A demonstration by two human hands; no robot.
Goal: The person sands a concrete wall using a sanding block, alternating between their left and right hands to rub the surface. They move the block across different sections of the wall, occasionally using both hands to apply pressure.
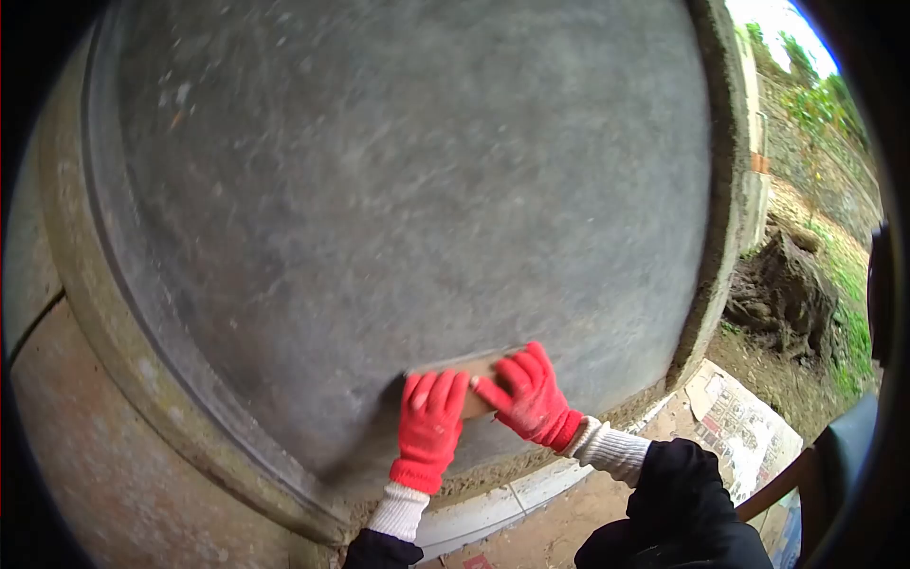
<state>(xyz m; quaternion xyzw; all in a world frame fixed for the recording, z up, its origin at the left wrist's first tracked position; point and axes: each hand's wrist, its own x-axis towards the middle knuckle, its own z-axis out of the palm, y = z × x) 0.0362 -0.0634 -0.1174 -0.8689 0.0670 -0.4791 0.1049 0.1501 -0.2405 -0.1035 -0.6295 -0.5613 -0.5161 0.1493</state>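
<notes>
My left hand (432, 422), in a red glove with a white knit cuff, is closed on the left part of a flat brown wooden board (480, 366). My right hand (533, 398), gloved the same way, grips the board's right part, its thumb pointing toward the left hand. The board lies against a broad, smooth dark grey cement surface (427, 209), close to its lower edge. Both hands cover much of the board, so its full shape is hidden. Faint pale streaks mark the cement above it.
A raised rough rim (725, 171) borders the cement on the right, and a concrete ledge (123, 313) curves along the left. Newspaper (749, 431) lies on the ground at lower right, near a chair (825, 465). Beyond stands a tree stump (785, 294) on a grassy slope.
</notes>
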